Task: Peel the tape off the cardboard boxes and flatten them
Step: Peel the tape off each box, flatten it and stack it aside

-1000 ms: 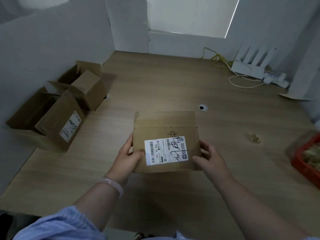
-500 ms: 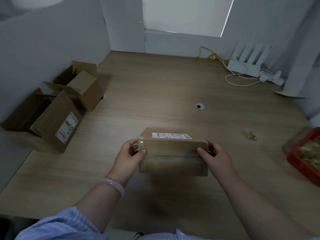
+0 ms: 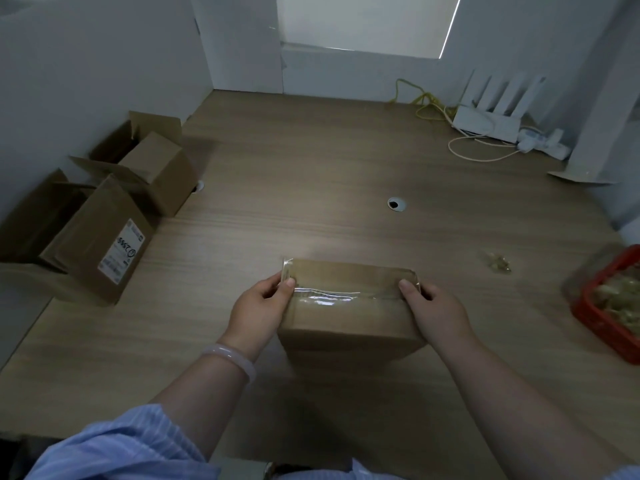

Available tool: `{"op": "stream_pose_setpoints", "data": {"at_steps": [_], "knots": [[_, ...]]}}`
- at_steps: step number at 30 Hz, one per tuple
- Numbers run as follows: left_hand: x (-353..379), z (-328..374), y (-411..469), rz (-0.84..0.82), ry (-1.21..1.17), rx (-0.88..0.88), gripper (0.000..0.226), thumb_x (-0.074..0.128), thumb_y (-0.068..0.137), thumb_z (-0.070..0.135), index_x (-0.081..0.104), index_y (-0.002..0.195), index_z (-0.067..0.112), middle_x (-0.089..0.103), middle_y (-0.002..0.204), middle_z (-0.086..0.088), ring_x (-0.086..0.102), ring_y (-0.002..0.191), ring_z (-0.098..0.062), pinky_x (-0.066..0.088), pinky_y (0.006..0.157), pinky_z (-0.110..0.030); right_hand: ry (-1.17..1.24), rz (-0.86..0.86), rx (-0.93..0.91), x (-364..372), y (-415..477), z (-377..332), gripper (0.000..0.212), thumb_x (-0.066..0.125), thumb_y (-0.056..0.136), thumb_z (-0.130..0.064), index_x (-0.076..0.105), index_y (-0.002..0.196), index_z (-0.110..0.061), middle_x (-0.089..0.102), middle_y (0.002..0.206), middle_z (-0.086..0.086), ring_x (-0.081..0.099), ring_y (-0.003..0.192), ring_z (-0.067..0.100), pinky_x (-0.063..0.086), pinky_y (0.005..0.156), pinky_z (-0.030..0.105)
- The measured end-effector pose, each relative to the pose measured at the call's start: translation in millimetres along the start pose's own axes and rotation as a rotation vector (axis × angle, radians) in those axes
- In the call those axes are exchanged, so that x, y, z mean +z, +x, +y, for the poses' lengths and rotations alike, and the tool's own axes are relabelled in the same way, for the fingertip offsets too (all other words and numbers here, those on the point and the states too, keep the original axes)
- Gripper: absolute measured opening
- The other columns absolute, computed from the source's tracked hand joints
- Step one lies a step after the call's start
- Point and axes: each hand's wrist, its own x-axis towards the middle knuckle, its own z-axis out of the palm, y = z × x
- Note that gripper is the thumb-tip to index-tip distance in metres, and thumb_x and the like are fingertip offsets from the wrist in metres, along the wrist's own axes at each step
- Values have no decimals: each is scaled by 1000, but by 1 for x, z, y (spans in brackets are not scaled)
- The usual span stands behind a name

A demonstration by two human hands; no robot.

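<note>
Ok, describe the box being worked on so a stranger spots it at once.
On the wooden desk, skip the pile of boxes by the left wall and look at the near middle. The box sits between the left hand and right hand. It alone is gripped, and a shiny strip of clear tape runs across its top.

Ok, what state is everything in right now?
Held box: closed, seam taped.
Tape: stuck along seam, left end lifted.
Left hand: grips box's left end.
Right hand: grips box's right end.
Boxes at left: flaps open, unflattened.
Red basket: holds crumpled scraps.
</note>
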Motion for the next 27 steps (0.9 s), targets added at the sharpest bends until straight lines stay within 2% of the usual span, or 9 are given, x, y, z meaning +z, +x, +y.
{"op": "stream_pose_setpoints", "data": {"at_steps": [3,6,8,11,15,18,22,24,27], "knots": [[4,0,0,-64,2,2,30,57,93,32,64,122,27,67,104,13,58,90,8,42,70,-4,-6,-13,29,-1,5,0,35,50,93,-47,68,92,-16,66,89,6,59,98,28,34,70,29],[7,1,3,-134,-12,6,33,56,94,31,61,126,29,67,109,14,60,94,7,44,73,-4,-40,-11,46,-5,14,-2,38,49,93,-47,67,92,-14,68,99,12,59,100,31,37,72,30],[10,3,7,-148,6,16,33,55,94,32,61,126,31,68,106,15,62,95,1,48,82,-15,-75,-18,37,-6,18,-5,38,46,95,-46,65,89,-13,67,101,16,58,100,33,34,70,30],[15,6,12,-144,51,33,29,53,95,30,60,122,35,64,96,22,62,94,-3,49,89,-27,-89,-33,37,-5,24,-10,43,43,98,-41,65,102,-5,64,109,21,56,106,35,29,69,29],[18,5,19,-151,-43,-6,27,52,96,27,60,100,52,66,96,22,64,96,-11,52,92,-42,-39,-54,30,-4,30,-12,42,43,98,-41,63,108,-5,64,114,18,55,109,33,29,70,27],[20,3,20,-166,-8,22,31,50,97,25,55,116,48,62,101,22,61,99,-12,52,92,-44,1,-62,-17,1,30,-13,34,53,95,-37,61,111,-8,65,114,12,57,110,28,27,65,23],[25,-1,18,-149,-38,-31,40,50,97,20,47,131,41,60,103,17,60,98,-13,55,85,-44,-19,-57,-9,7,32,-12,35,57,93,-35,60,113,-7,64,116,15,56,111,29,31,70,22],[29,-6,14,-141,-4,-61,46,51,96,16,43,138,34,61,113,8,59,103,-16,52,91,-45,-29,-71,8,10,32,-7,36,58,92,-35,60,115,-8,64,117,15,56,112,30,36,76,25],[30,-18,9,-142,93,-46,52,54,94,14,39,142,27,60,123,3,59,111,-15,45,101,-37,-19,-73,30,16,27,3,36,58,92,-34,58,119,-10,64,119,13,56,114,29,39,81,27]]}}
